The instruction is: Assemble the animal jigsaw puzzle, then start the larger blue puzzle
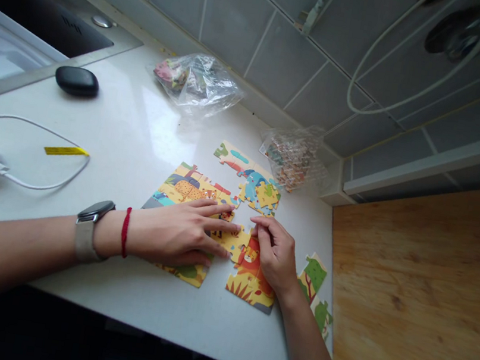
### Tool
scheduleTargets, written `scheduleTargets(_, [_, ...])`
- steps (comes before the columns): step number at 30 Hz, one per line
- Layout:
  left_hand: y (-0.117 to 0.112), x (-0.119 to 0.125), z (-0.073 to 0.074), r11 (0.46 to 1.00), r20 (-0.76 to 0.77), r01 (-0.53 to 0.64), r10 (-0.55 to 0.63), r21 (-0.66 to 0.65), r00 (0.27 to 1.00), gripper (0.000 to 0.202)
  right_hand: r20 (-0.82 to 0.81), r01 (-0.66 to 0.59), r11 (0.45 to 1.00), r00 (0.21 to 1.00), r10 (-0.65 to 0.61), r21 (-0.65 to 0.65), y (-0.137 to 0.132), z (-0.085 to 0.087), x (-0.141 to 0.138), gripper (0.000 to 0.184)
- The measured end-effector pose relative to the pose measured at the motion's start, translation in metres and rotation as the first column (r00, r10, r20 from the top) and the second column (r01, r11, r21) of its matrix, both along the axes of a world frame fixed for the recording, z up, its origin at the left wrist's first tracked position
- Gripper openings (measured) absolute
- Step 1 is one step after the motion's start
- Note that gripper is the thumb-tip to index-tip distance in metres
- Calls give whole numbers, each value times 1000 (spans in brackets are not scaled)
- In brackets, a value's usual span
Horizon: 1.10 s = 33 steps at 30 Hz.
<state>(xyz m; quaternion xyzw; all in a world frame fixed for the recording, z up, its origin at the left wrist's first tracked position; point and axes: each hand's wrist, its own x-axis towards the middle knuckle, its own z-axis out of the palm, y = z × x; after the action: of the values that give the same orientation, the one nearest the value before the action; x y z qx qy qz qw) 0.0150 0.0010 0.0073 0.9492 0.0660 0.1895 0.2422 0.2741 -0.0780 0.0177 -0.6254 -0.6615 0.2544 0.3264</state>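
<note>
My left hand (190, 228) lies flat with its fingers spread over a joined jigsaw section (180, 186) that shows a leopard. Its fingertips reach the yellow pieces at that section's right edge. My right hand (274, 251) is closed, fingers curled and thumb drawn in, above the lion section (248, 271); what its fingers hold, if anything, is hidden. A gap separates most of the lion section from the leopard section. Behind the hands is an elephant section (252, 176), with a loose yellow puzzle piece (267, 196) on top. Green tree pieces (313, 275) lie right of my right wrist.
Two clear plastic bags with puzzle pieces, one (198, 83) at the back and another (297, 158) near the corner, stand against the tiled wall. A wooden board (423, 279) borders the right. At left are a black mouse-shaped object (77, 81), a white cable (41, 183) and a sink (84, 42).
</note>
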Motion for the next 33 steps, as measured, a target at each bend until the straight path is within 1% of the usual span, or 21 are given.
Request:
scheduleTargets(3, [4, -2, 3, 1000, -9, -16, 16, 5, 1000, 32, -25, 20, 1000, 999, -20, -21, -1, 0, -1, 25])
scheduleTargets(8, [7, -2, 3, 999, -26, -30, 31, 26, 999, 29, -42, 60, 998, 997, -59, 15, -2, 1, -1, 25])
scheduleTargets(14, [10, -2, 1, 997, -69, -13, 18, 74, 997, 28, -50, 19, 999, 999, -21, -35, -4, 3, -1, 24])
scheduleTargets(19, [9, -2, 1, 999, -13, -26, 26, 41, 1000, 26, -11, 7, 999, 1000, -7, -38, -6, 4, -3, 23])
scheduleTargets(23, [7, -3, 5, 1000, 7, -24, 24, 10, 1000, 25, 34, -8, 1000, 999, 8, -17, -6, 3, -3, 23])
scheduleTargets(26, [4, -4, 9, 1000, -7, -5, 5, -3, 1000, 33, 75, -16, 1000, 997, 16, -10, -5, 3, -1, 23])
scheduleTargets(29, [-2, -3, 9, 999, -39, 31, -32, -14, 999, 52, 98, -20, 999, 995, 23, -31, -4, 6, 3, 22])
scheduleTargets(31, [-7, -2, 8, 998, -33, 60, -62, -34, 998, 65, 109, -23, 999, 994, 28, -41, -3, 8, 5, 23])
scheduleTargets(33, [-12, 0, 6, 994, -13, 94, -94, -54, 995, 72, 118, -24, 999, 993, 28, -37, -4, 8, 6, 23])
